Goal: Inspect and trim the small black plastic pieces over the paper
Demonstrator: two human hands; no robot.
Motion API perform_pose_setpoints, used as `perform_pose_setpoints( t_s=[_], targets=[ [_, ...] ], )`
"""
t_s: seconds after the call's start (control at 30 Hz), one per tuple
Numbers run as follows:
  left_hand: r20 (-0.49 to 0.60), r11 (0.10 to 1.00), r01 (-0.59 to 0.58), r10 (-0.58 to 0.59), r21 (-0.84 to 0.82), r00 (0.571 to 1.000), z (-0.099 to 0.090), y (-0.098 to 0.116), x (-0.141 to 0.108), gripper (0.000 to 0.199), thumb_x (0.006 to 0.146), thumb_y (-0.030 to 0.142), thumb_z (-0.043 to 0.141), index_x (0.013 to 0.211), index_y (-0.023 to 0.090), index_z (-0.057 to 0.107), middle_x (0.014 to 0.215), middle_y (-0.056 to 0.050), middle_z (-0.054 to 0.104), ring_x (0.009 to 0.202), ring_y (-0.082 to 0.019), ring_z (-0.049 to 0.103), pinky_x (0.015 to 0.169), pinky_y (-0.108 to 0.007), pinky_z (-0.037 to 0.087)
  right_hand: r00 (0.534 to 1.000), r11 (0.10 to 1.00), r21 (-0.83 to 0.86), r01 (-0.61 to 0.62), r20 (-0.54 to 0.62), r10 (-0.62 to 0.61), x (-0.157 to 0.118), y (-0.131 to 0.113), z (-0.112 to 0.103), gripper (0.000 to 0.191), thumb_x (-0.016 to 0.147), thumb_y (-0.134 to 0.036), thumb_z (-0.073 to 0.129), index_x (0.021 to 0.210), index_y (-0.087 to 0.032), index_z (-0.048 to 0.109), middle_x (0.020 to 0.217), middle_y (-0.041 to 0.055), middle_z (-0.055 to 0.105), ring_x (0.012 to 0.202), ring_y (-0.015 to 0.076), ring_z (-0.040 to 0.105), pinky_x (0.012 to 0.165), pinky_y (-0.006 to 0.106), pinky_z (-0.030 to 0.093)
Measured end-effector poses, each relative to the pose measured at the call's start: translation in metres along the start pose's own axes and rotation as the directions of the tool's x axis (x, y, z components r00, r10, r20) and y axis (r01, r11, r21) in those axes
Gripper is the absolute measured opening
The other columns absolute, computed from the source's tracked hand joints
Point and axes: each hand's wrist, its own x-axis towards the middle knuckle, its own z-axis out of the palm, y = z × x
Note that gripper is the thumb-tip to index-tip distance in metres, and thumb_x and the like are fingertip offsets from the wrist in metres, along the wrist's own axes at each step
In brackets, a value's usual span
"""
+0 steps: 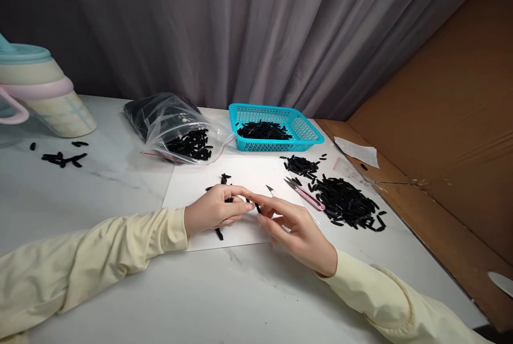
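Observation:
Above a white sheet of paper [176,189], my left hand [214,208] is closed, thumb and forefinger pinching together at a small black elongated piece. My right hand [298,229] meets it, its fingertips closed on a slim black piece [258,208] between the two hands. Whether both hands grip one piece or two is hard to make out. More black pieces [224,179] lie on the paper behind and under my left hand, partly hidden. The pointed tip of a blade-like tool [270,188] shows just behind my right hand.
A blue basket [280,146] and a clear zip bag [160,130], both with black pieces, stand at the back. Pink thread snips [308,196] lie beside a large black pile [347,200]; a smaller pile [300,165] sits behind. A tumbler [60,98] stands left, near loose pieces [64,159].

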Motion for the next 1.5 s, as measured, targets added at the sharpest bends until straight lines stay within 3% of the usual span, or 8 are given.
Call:
perform_pose_setpoints(
  t_s=[0.17, 0.3, 0.47, 0.57, 0.7, 0.9, 1.13, 1.5],
  targets=[
    [-0.019, 1.0, 0.002, -0.002, 0.007, 1.0, 0.0, 0.0, 0.001, 0.035, 0.078, 0.032, 0.059, 0.109, 0.014, 0.054, 0.04, 0.012, 0.032, 0.033, -0.004, 0.022, 0.032, -0.015, 0.017, 0.999, 0.997, 0.078, -0.006, -0.04, 0.009, 0.001, 0.004, 0.002, 0.019, 0.088, -0.026, 0.05, 0.105, -0.019, 0.057, 0.078, 0.0025, 0.055, 0.058, 0.0098, 0.055, 0.051, 0.023, 0.052],
    [0.006, 0.999, 0.019, -0.019, 0.027, 1.0, -0.001, -0.002, 0.002, 0.032, 0.081, 0.034, 0.055, 0.103, 0.011, 0.061, 0.038, 0.011, 0.031, 0.033, -0.004, 0.022, 0.033, -0.017, 0.017, 0.98, 0.981, 0.195, -0.007, -0.193, 0.045, 0.001, 0.006, 0.003, 0.016, 0.083, -0.03, 0.059, 0.089, -0.019, 0.05, 0.07, 0.0005, 0.06, 0.055, 0.0127, 0.061, 0.05, 0.026, 0.054],
    [0.061, 0.997, -0.004, -0.001, 0.072, 0.998, -0.002, -0.002, 0.0, 0.032, 0.083, 0.032, 0.052, 0.099, 0.009, 0.066, 0.038, 0.01, 0.032, 0.033, -0.004, 0.024, 0.034, -0.018, 0.018, 0.931, 0.986, -0.143, 0.086, -0.34, -0.131, -0.004, 0.007, 0.006, 0.013, 0.081, -0.023, 0.062, 0.081, -0.019, 0.05, 0.062, -0.0009, 0.065, 0.047, 0.0124, 0.061, 0.05, 0.024, 0.05],
    [0.077, 0.994, -0.007, -0.002, 0.114, 0.997, -0.002, -0.001, -0.002, 0.032, 0.083, 0.03, 0.052, 0.099, 0.008, 0.067, 0.037, 0.01, 0.032, 0.034, -0.004, 0.023, 0.035, -0.019, 0.018, 0.891, 0.925, -0.34, 0.17, -0.347, -0.292, -0.006, 0.009, 0.009, 0.012, 0.082, -0.022, 0.061, 0.079, -0.02, 0.05, 0.062, -0.0022, 0.063, 0.046, 0.0105, 0.059, 0.046, 0.021, 0.047],
    [0.088, 0.994, 0.01, -0.019, 0.105, 0.996, -0.003, 0.0, -0.002, 0.03, 0.082, 0.029, 0.052, 0.097, 0.008, 0.068, 0.036, 0.01, 0.031, 0.033, -0.003, 0.023, 0.035, -0.019, 0.017, 0.881, 0.888, -0.426, 0.173, -0.336, -0.333, -0.005, 0.012, 0.01, 0.016, 0.082, -0.025, 0.062, 0.074, -0.02, 0.049, 0.057, -0.0039, 0.058, 0.044, 0.0081, 0.051, 0.041, 0.019, 0.041],
    [0.033, 0.996, 0.066, -0.068, 0.056, 0.997, -0.001, 0.001, 0.001, 0.027, 0.08, 0.03, 0.056, 0.09, 0.008, 0.067, 0.037, 0.01, 0.031, 0.033, -0.003, 0.023, 0.034, -0.018, 0.016, 0.929, 0.932, -0.35, 0.098, -0.303, -0.212, -0.003, 0.012, 0.009, 0.017, 0.083, -0.027, 0.06, 0.077, -0.02, 0.046, 0.055, -0.0042, 0.058, 0.043, 0.0081, 0.05, 0.042, 0.019, 0.04],
    [-0.05, 0.998, 0.063, -0.063, -0.002, 0.997, 0.002, -0.002, 0.001, 0.025, 0.08, 0.031, 0.056, 0.084, 0.008, 0.065, 0.036, 0.011, 0.026, 0.032, -0.002, 0.02, 0.033, -0.017, 0.015, 0.966, 0.998, -0.037, -0.051, -0.254, 0.04, -0.001, 0.011, 0.005, 0.021, 0.079, -0.034, 0.064, 0.078, -0.019, 0.049, 0.059, -0.001, 0.061, 0.043, 0.01, 0.052, 0.047, 0.023, 0.045],
    [-0.144, 0.994, 0.039, -0.053, -0.102, 0.988, 0.002, -0.005, 0.002, 0.023, 0.078, 0.033, 0.06, 0.082, 0.01, 0.064, 0.038, 0.011, 0.027, 0.033, -0.002, 0.02, 0.031, -0.015, 0.014, 0.959, 0.874, 0.426, -0.235, -0.043, 0.28, 0.007, 0.007, -0.002, 0.029, 0.081, -0.042, 0.058, 0.08, -0.014, 0.058, 0.082, 0.0088, 0.068, 0.049, 0.0121, 0.06, 0.045, 0.025, 0.051]
  ],
)
